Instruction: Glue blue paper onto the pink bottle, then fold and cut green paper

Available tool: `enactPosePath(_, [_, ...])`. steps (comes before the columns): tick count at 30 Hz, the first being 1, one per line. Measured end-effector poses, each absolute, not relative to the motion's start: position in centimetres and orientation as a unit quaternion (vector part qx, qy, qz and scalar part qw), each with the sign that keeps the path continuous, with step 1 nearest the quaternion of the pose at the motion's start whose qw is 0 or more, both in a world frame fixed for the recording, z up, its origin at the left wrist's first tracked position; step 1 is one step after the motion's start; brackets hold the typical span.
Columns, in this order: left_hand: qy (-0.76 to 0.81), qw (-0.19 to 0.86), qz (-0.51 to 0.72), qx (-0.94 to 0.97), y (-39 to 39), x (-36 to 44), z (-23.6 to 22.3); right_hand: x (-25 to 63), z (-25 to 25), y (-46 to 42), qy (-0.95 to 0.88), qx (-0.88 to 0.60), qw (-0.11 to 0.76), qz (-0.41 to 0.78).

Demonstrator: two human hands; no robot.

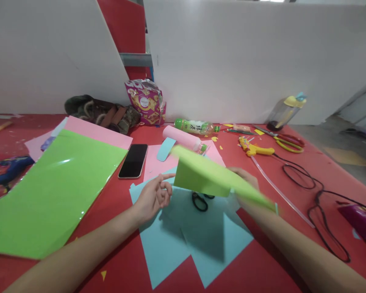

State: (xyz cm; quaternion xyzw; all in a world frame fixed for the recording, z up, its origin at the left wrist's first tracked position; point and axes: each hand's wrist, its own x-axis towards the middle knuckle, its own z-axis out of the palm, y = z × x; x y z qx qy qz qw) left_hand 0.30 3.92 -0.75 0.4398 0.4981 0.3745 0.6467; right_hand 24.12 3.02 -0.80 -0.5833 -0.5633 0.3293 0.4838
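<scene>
A folded sheet of light green paper, blurred along its top and right edges, is held up above the table. My right hand grips it from behind at its right side; most of those fingers are hidden by the sheet. Beside the sheet's left edge is my left hand, index finger stretched to the paper and the other fingers loosely curled around nothing. Whether that fingertip touches the paper, I cannot tell. Underneath lie light blue paper sheets and black-handled scissors, whose blades are hidden.
Left are a large green sheet pack and a phone. Behind lie a pink paper roll, a bottle and a snack bag. A yellow glue gun and its black cable occupy the right.
</scene>
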Motion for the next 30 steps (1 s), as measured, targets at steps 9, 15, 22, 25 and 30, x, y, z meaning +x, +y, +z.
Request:
enactPosePath(9, [0.403,0.713,0.441,0.367,3.9,1.0,-0.8,22.5,-0.7,3.0,-0.422,-0.522,0.374,0.639])
enactPosePath(15, [0.415,0.691,0.429,0.408,3.4,1.0,-1.0,22.6,-0.3,2.7,-0.472,-0.487,0.261,0.687])
enactPosePath(22, [0.424,0.656,0.378,0.496,3.1,0.9,-1.6,22.6,-0.5,3.2,-0.455,-0.495,0.372,0.640])
enactPosePath(25, [0.411,0.649,0.378,0.517,2.9,0.9,-1.7,22.5,-0.6,3.3,-0.451,-0.502,0.374,0.636])
enactPosePath(30, [0.410,0.639,0.368,0.536,2.9,0.8,-1.6,22.4,-0.5,3.2,-0.481,-0.560,0.374,0.562])
